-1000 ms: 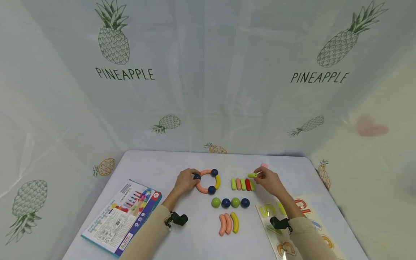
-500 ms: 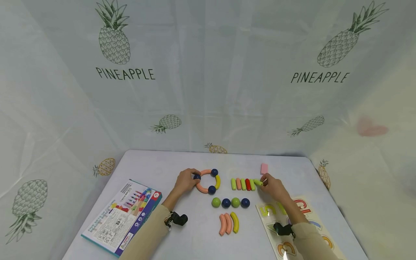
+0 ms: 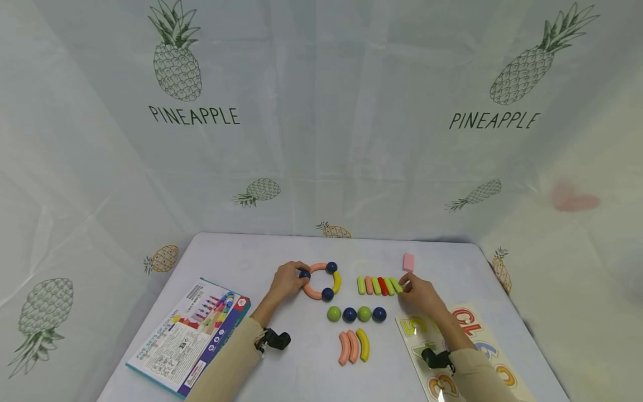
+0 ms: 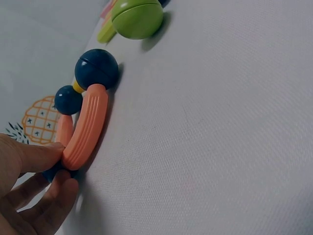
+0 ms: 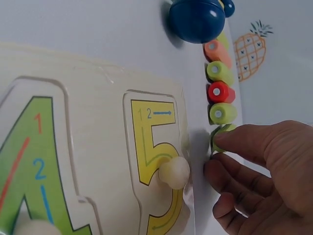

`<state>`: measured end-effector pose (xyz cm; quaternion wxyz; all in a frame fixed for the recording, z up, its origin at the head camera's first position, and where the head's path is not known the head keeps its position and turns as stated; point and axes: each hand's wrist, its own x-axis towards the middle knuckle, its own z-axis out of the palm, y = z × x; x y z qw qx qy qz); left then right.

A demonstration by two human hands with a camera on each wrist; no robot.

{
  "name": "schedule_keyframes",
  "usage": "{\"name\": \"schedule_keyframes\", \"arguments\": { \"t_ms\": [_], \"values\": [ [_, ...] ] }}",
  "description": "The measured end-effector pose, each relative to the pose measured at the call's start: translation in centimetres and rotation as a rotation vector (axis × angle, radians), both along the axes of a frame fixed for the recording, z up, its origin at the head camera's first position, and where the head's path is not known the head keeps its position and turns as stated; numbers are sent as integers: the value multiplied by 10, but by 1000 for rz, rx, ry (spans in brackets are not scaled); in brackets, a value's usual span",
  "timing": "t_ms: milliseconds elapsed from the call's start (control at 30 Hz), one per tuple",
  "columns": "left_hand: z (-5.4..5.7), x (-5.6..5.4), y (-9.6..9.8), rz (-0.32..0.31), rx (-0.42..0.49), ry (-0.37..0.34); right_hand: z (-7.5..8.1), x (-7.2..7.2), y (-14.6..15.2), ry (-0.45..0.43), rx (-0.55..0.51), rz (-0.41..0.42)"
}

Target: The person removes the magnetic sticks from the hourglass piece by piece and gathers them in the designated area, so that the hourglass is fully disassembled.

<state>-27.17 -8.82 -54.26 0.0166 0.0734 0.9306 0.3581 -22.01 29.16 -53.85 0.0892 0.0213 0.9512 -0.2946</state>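
My left hand (image 3: 287, 280) pinches a dark blue ball (image 4: 52, 172) between thumb and fingers. That ball belongs to a ring of blue balls, orange curved rods (image 4: 89, 128) and a yellow curved rod (image 3: 337, 283) lying on the table. My right hand (image 3: 420, 292) holds the light green rod (image 5: 224, 137) at the right end of a row, thumb on top and fingers at its side. Beside that rod lie another green rod (image 5: 222, 113), a red rod (image 5: 219, 92) and further short rods, all side by side. The thumb partly hides the held rod.
Green and blue balls (image 3: 349, 314) form a line nearer the front, with curved rods (image 3: 354, 346) below. A number puzzle board (image 3: 421, 368) lies under my right forearm. A box (image 3: 188, 335) is at left, and a pink block (image 3: 408, 262) lies behind my right hand.
My right hand has brought the green rod down from above the row to its right end and straightened it alongside the others. The left hand stays on the blue ball.
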Motion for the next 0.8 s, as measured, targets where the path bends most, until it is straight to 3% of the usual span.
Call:
{"name": "schedule_keyframes", "arguments": {
  "t_ms": [367,500,633,800],
  "values": [
    [-4,1,-2,6,12,8,-3,-2,-4,8,-4,-8],
    [-4,3,-4,10,24,24,3,-5,-10,78,-20,-6],
    [-3,5,-2,8,3,19,16,-9,-29,148,-90,42],
    [1,10,4,-17,-61,31,26,-15,-70,132,-161,170]
  ]
}}
